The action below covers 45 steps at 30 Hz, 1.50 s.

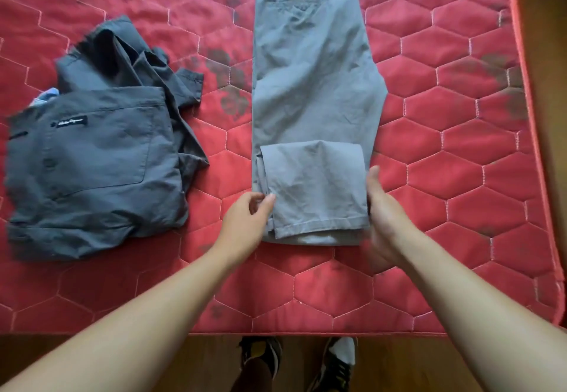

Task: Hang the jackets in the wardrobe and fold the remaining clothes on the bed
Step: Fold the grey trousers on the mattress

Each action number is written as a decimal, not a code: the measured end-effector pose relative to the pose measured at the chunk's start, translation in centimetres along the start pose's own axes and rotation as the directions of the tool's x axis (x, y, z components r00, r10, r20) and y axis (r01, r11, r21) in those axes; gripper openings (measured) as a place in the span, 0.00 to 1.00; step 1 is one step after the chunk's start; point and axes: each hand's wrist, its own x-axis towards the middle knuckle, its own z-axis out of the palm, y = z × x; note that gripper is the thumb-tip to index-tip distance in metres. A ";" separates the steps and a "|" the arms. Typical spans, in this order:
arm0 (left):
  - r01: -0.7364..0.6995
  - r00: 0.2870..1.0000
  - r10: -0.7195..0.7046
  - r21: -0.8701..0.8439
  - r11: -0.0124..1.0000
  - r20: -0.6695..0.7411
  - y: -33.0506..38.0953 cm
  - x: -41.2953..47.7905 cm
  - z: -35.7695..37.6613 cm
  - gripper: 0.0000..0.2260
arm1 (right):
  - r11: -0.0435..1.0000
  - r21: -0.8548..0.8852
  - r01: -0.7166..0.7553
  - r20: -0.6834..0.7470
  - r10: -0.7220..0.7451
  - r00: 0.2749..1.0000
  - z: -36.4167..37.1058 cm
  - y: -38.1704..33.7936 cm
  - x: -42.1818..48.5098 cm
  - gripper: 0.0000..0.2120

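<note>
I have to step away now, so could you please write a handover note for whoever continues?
Left hand pinches the left edge of the trousers' folded leg end.
Right hand open against its right edge, blurred.
Trousers lie lengthwise on the mattress; dark garment rumpled to their left.
Done: leg ends folded up once.
Left: finish the trousers, fold the dark garment.

My head camera looks steeply down from the six o'clock edge of the mattress (445, 161) toward twelve, close over the trousers (313, 85) at centre; my shoes (260, 358) show at six.
</note>
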 end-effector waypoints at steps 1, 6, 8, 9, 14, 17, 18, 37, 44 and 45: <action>0.021 1.000 -0.021 0.003 1.000 0.008 0.1 -0.4 -0.1 0.11 | 0.995 -0.096 0.032 -0.003 -0.032 0.999 0.0 0.4 -0.4 0.20; -0.112 0.993 0.117 0.209 0.971 -0.011 0.7 -0.9 -0.4 0.14 | 0.987 -0.152 0.053 -0.053 -0.061 0.997 0.7 1.7 -1.6 0.08; -0.196 0.978 0.207 0.214 0.957 -0.033 1.0 -0.9 -0.4 0.10 | 0.999 -0.033 0.033 -0.036 -0.034 0.999 1.0 1.2 -2.1 0.12; -0.245 0.965 0.260 0.217 0.945 -0.045 1.0 -0.8 -0.4 0.09 | 0.999 0.040 0.014 0.000 -0.014 1.000 1.1 1.1 -2.1 0.15; 0.058 0.998 -0.057 -0.022 0.998 0.008 0.6 -0.4 0.7 0.17 | 0.965 0.219 -0.148 0.211 0.101 0.972 0.6 0.4 -1.4 0.25; 0.322 0.945 -0.299 -0.217 0.921 0.134 1.0 -0.4 1.5 0.14 | 0.937 0.263 -0.230 0.264 0.160 0.951 0.4 -0.1 -1.9 0.27; 0.361 0.930 -0.324 -0.271 0.892 0.173 1.4 -0.6 1.5 0.10 | 0.923 0.283 -0.259 0.284 0.178 0.942 0.4 -0.3 -2.3 0.27; 0.170 0.985 -0.169 0.030 0.985 -0.025 2.3 1.8 0.5 0.20 | 0.870 -0.491 -0.039 -0.047 0.018 0.999 -0.5 -2.3 0.4 0.13; 0.150 0.986 -0.153 -0.046 0.988 -0.063 -0.9 -0.8 0.5 0.07 | 0.746 -0.642 0.176 0.025 -0.209 0.978 -2.2 1.0 -0.4 0.10; 0.109 0.993 -0.110 -0.024 0.994 -0.035 -0.4 -0.9 0.1 0.05 | 0.702 -0.676 0.223 0.037 -0.271 0.962 -1.9 0.9 -0.7 0.11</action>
